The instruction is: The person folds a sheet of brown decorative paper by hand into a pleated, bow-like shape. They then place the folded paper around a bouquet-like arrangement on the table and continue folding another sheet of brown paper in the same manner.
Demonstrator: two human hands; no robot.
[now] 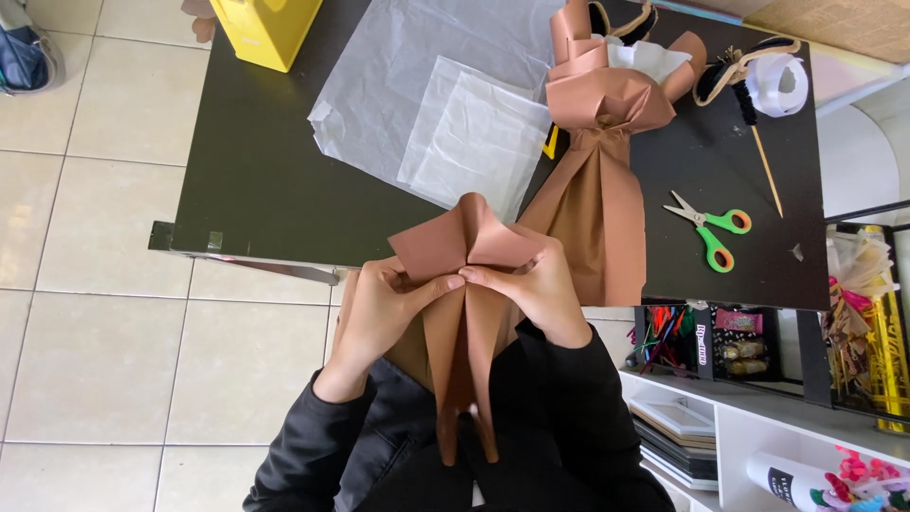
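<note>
Scissors [709, 230] with green handles lie on the black bench [256, 180] well beyond our fingers and off to the right, one pair only. Between them and our hands rests a finished brown wrap [597, 142], gathered at the neck with white paper showing at its top, its long tail running down toward our right hand [536, 289]. Straight ahead of our fingers two sheets of clear film [445, 104] lie overlapped, a small folded one on a larger one. Farther left stands one yellow box [265, 28] at the bench's far edge. Beyond the scissors sit a roll of white ribbon [779, 85] and a thin wooden stick [766, 169]. Nothing lies between our hands and the bench edge.

We hold the brown paper sheet [469, 313] over our lap, just this side of the bench. Our left hand [379, 308] and right hand meet at its middle, fingers [431, 284] pinched together and clamped on a gathered pleat, thumbs nearly touching. Above the fingers the paper fans outward; below them it hangs in narrow folds.

To the right of our right hand a white shelf [758, 417] holds stacked flat items, a dark roll and coloured bits we cannot make out well enough to count
</note>
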